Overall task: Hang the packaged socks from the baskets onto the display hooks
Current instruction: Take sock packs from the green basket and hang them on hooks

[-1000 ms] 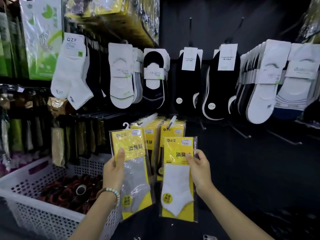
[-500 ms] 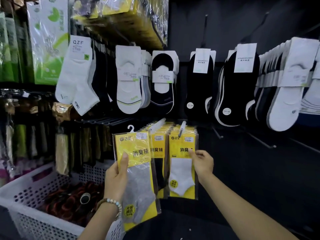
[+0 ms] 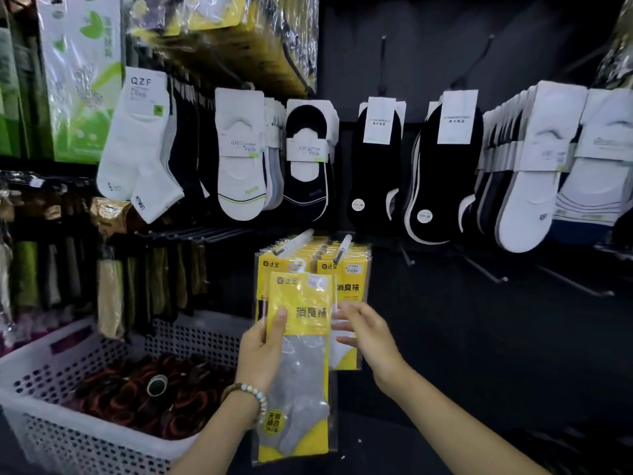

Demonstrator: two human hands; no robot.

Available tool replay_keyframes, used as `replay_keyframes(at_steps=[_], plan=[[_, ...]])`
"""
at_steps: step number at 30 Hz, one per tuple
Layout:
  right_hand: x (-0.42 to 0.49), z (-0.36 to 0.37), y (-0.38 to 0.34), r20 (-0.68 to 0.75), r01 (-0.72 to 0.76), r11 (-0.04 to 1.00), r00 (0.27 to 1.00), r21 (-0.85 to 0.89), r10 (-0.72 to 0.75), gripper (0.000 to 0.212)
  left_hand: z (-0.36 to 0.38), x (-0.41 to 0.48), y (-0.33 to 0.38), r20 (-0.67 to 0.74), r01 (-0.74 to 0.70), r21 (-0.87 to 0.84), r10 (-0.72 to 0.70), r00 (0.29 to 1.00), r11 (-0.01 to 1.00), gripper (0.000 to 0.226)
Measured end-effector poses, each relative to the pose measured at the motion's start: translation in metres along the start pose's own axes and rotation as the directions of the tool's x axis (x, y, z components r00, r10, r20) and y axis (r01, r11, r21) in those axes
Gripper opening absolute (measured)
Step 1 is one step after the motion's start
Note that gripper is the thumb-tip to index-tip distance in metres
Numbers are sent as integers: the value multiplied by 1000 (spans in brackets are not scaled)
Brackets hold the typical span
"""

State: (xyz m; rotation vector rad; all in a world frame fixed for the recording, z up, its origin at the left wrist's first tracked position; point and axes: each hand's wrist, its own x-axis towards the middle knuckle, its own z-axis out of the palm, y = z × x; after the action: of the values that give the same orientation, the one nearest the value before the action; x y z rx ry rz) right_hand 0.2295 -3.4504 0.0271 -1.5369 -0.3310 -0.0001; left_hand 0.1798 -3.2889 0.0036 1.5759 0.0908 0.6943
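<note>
Left hand (image 3: 263, 351) grips grey sock pack (image 3: 301, 365) at its yellow header, in front of yellow packs (image 3: 351, 286) hung on two display hooks (image 3: 343, 246). Right hand (image 3: 366, 334) loose-fingered at the pack's right edge, blurred. Black display wall (image 3: 479, 337); no-show socks (image 3: 376, 159) above; white perforated basket (image 3: 85, 447) lower left.

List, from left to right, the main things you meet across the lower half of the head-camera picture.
white basket → left hand → grey-sock pack, which that hand holds → right hand → bare display hooks
</note>
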Motion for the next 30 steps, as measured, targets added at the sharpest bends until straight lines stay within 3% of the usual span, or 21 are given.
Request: replay_keyframes(at_steps=[3,7,13,20,25,30], plan=[[-15,0,-2,38,9,999,999,49,-10,11,16,-10,0,78,-16,28,14,997,999,38],[-24,-13,4,-69,27,993,997,114,-19,12,28,-15,-1,177,7,-6,-6,984,1000,18],[-1,-27,2,-313,85,996,947,35,-70,7,40,-8,1,304,85,30,-90,948,996,46],[42,-12,-1,-315,165,980,929,-114,-194,9,51,18,-5,234,71,52,-82,969,996,51],[73,-12,17,-347,74,996,934,-45,-85,8,58,38,-17,230,67,126,-95,968,990,57],[86,-23,40,-395,-42,999,917,13,44,20,64,49,-35,234,52,155,-88,968,987,57]])
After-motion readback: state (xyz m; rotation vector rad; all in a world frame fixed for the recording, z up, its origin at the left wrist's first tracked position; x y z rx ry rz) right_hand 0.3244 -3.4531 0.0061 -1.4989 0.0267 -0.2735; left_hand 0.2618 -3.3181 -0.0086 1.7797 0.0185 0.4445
